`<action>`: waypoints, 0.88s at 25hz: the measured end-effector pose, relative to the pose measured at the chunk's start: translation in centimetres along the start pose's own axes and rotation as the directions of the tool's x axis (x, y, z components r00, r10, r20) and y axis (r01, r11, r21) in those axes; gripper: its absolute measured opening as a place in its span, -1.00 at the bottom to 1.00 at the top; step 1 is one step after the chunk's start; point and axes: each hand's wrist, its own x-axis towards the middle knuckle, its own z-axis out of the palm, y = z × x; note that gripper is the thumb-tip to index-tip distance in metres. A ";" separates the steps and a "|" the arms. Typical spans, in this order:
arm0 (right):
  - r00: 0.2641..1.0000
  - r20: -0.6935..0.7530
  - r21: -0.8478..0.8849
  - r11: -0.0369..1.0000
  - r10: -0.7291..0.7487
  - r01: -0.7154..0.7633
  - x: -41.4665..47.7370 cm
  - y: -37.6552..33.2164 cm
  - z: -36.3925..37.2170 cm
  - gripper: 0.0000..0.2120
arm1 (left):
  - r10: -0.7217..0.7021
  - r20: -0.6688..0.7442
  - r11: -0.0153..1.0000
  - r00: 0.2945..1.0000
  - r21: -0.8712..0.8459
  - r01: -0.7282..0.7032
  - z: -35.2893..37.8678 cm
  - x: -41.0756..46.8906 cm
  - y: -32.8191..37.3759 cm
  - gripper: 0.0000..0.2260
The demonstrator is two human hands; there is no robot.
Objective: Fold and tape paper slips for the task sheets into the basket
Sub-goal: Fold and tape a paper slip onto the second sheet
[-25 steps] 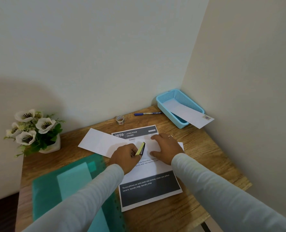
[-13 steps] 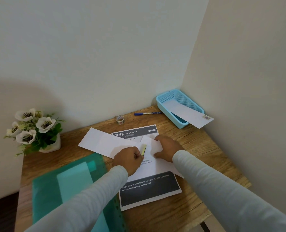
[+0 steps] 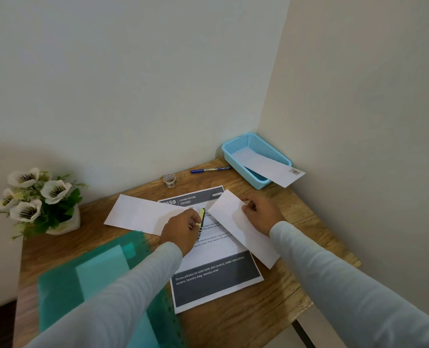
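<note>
A printed task sheet (image 3: 216,280) lies on the wooden table (image 3: 271,312). My left hand (image 3: 183,229) grips a small yellow-and-black tool (image 3: 201,218) over the sheet. My right hand (image 3: 261,213) pinches the far end of a folded white paper slip (image 3: 236,222), which lies diagonally across the sheet's right side. A second white slip (image 3: 140,213) lies flat to the left. A blue basket (image 3: 236,151) in the far right corner holds a taped slip (image 3: 271,169) that sticks out over its rim.
A small roll of tape (image 3: 169,180) and a blue pen (image 3: 208,170) lie near the back wall. A pot of white flowers (image 3: 37,202) stands at the left. A green plastic folder (image 3: 100,280) covers the near left of the table.
My right hand has pulled the folded slip to the right and turned it diagonal, off the sheet's middle. My left hand stays put with the tool.
</note>
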 end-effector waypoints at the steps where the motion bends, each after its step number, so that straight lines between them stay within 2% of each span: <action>1: 1.000 -0.002 0.007 1.000 -0.002 0.002 -0.1 0.1 0.0 -0.63 | 0.000 0.000 1.000 1.000 -0.002 0.000 0.1 0.1 0.0 -0.84; 16: 0.994 0.070 -0.092 0.992 -0.083 0.089 -1.1 -1.4 2.0 -0.61 | -0.011 -0.012 0.999 1.000 -0.052 0.010 0.3 0.1 -0.5 -0.82; 22: 0.981 0.162 -0.076 0.990 -0.107 0.120 -1.0 -1.5 2.9 -0.63 | 0.033 -0.025 0.997 0.999 -0.073 -0.035 0.4 0.0 -0.4 -0.79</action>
